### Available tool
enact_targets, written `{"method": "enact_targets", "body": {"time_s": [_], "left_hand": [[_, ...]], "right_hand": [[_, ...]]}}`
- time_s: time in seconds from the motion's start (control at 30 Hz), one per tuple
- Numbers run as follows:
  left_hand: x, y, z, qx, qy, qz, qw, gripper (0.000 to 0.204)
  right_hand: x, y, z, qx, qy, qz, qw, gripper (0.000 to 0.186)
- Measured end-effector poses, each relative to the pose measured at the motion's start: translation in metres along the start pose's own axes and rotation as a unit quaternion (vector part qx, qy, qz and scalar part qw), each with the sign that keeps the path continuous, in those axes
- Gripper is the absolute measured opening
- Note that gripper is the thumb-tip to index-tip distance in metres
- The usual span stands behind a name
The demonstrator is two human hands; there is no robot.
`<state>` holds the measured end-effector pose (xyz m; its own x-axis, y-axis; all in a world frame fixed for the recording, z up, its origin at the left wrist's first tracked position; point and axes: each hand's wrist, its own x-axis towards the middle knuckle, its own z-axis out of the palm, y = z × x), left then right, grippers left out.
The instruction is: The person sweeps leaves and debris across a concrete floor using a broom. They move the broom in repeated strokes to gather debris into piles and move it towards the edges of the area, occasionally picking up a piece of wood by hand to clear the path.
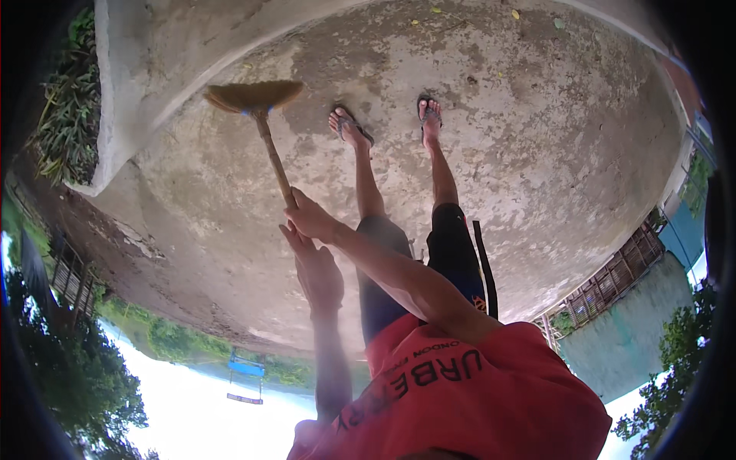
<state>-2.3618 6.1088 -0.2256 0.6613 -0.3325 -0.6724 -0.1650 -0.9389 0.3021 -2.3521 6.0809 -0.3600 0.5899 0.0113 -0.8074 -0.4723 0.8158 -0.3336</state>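
Note:
A soft grass broom (274, 153) slants across the left of the head view, its fanned tan bristles resting on the concrete floor (537, 153) ahead of me. My right hand (310, 217) reaches across my body and is closed round the broom's handle. Just nearer to me, my left hand (318, 272) has its fingers at the handle's end, close below the right hand. Part of the handle is hidden behind the fingers. My sandalled feet stand to the right of the bristles.
A low, curved concrete edge (172, 96) runs along the left, with a bed of green plants (69, 115) beyond it. Small leaves (515, 14) lie on the far floor. At the right stand a slatted fence (613, 284) and a blue-green wall (629, 330).

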Motion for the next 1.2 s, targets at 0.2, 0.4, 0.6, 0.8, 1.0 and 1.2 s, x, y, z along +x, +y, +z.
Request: {"method": "enact_targets", "body": {"time_s": [0.2,0.4,0.6,0.8,1.0,1.2], "left_hand": [[0.063,-0.055,-0.023,-0.375,0.054,-0.035,0.925,0.073],[0.061,-0.182,0.091,-0.214,-0.097,-0.044,0.971,0.047],[0.071,-0.123,0.057,-0.518,-0.284,-0.155,0.792,0.052],[0.036,-0.106,-0.045,-0.344,-0.300,0.033,0.889,0.067],[0.152,-0.023,-0.053,-0.289,-0.132,-0.181,0.931,0.070],[0.153,0.058,-0.046,-0.134,-0.353,-0.102,0.920,0.059]], "right_hand": [[0.132,-0.051,0.024,0.109,0.006,0.097,0.989,0.013],[0.176,-0.079,-0.062,0.534,-0.063,0.102,0.837,0.022],[0.044,-0.067,-0.045,0.247,0.283,-0.036,0.926,0.007],[0.021,-0.037,0.048,0.218,0.104,0.061,0.968,0.043],[0.167,-0.043,0.044,0.320,0.032,0.068,0.945,0.049],[0.089,-0.083,-0.068,0.383,0.222,-0.094,0.892,0.009]]}}
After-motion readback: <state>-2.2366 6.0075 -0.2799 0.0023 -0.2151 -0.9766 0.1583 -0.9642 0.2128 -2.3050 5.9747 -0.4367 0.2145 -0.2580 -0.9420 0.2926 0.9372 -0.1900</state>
